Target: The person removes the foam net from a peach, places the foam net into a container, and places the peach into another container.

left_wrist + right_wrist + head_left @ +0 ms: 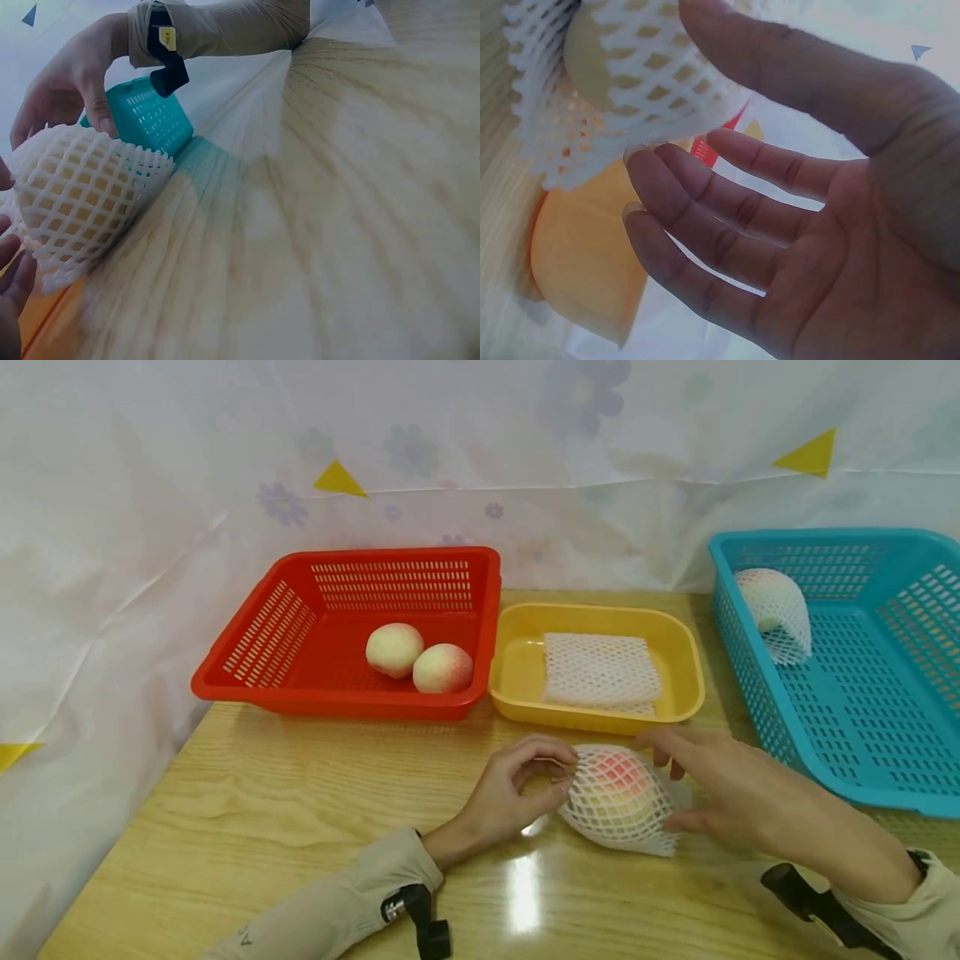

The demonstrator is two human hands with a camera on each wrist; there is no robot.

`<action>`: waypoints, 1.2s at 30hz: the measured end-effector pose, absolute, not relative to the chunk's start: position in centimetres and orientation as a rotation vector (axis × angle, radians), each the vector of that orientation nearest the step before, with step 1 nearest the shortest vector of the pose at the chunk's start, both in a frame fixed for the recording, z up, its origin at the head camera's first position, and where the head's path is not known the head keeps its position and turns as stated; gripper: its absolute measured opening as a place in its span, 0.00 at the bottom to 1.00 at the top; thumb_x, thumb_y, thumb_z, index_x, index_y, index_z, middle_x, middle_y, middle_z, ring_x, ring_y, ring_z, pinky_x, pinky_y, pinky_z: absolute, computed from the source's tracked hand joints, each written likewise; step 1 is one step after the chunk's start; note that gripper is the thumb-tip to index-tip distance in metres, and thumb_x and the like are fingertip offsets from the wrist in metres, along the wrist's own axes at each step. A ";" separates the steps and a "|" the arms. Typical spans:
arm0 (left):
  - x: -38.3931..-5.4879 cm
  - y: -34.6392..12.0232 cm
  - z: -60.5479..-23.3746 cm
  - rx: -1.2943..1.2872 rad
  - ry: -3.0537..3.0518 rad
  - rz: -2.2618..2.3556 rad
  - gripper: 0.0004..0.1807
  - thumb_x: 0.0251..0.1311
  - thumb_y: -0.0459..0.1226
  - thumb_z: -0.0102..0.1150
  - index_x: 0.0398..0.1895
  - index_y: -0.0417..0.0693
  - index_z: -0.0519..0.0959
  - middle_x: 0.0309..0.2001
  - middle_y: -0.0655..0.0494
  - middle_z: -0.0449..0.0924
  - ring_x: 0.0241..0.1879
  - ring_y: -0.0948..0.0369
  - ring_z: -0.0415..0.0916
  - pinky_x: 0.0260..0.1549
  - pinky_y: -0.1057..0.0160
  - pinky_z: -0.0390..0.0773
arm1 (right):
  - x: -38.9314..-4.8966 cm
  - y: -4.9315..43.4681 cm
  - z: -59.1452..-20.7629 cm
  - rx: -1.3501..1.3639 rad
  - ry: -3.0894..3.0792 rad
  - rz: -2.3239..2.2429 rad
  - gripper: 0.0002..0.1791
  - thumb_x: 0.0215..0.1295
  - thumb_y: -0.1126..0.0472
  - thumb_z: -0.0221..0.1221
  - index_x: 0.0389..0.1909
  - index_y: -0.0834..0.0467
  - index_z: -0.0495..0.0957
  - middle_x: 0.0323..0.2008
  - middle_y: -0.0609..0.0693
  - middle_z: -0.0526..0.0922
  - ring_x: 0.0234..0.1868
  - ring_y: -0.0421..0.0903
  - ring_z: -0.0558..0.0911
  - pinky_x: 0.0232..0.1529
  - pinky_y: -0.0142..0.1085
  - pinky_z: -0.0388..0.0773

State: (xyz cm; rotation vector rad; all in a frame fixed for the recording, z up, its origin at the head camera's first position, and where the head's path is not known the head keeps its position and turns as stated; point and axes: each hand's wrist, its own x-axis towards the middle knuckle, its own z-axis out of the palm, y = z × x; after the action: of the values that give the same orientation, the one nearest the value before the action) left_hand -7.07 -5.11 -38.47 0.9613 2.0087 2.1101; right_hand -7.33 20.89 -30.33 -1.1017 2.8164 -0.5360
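Note:
A peach (622, 781) with a red blush lies on the table inside a white foam net sleeve (611, 835), whose mesh wraps round it and flares loosely towards the right. At the sleeve's left end, my left hand (521, 785) pinches the mesh between thumb and fingers. My right hand (738, 789) is at the other end, thumb and fingers spread around the flared opening. In the right wrist view the right fingers (727, 240) are loosely extended, with the thumb overlapping the mesh. The left wrist view shows the netted fruit (82, 195) between both hands.
Behind the hands, a yellow tray (517, 652) holds a stack of flat foam nets (600, 668). To its left, a red basket (300, 693) contains two bare peaches (420, 660). A blue basket (795, 718) at the right holds one netted peach (776, 610). White patterned cloth (570, 527) hangs behind.

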 end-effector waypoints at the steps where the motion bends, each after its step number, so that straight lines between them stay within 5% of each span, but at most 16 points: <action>1: -7.1 -5.1 -38.4 0.945 1.998 2.087 0.18 0.54 0.20 0.59 0.50 0.27 0.73 0.51 0.34 0.73 0.50 0.52 0.75 0.53 0.56 0.75 | -7.4 20.8 -30.4 -1.110 2.815 -0.537 0.41 0.37 0.56 0.79 0.55 0.53 0.71 0.39 0.41 0.76 0.37 0.41 0.77 0.33 0.37 0.76; 12: -7.3 -4.7 -38.1 0.877 1.996 1.820 0.40 0.46 0.23 0.68 0.65 0.32 0.62 0.62 0.38 0.68 0.60 0.57 0.70 0.61 0.62 0.67 | -7.6 20.8 -30.5 -1.047 2.873 -0.463 0.36 0.35 0.58 0.79 0.50 0.51 0.75 0.31 0.38 0.75 0.31 0.38 0.75 0.29 0.37 0.73; 17: -7.7 -3.7 -37.9 0.880 2.149 1.621 0.45 0.44 0.29 0.71 0.68 0.39 0.61 0.62 0.47 0.69 0.60 0.66 0.68 0.61 0.67 0.65 | -7.7 20.6 -30.6 -1.105 2.864 -0.513 0.33 0.37 0.61 0.78 0.48 0.53 0.74 0.30 0.37 0.77 0.30 0.38 0.77 0.29 0.37 0.75; 36: -8.1 -3.2 -38.4 1.057 2.426 1.503 0.47 0.31 0.36 0.77 0.63 0.41 0.67 0.57 0.50 0.73 0.55 0.63 0.69 0.59 0.65 0.67 | -8.0 21.2 -30.3 -1.102 2.830 -0.503 0.24 0.44 0.70 0.73 0.42 0.51 0.79 0.27 0.35 0.79 0.27 0.34 0.77 0.25 0.34 0.74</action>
State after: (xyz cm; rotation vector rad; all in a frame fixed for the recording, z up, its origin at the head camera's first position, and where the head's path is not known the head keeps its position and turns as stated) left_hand -8.12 -3.21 -38.42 1.0566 2.4262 1.5032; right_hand -8.02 21.16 -30.32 -1.1024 2.8300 -0.5034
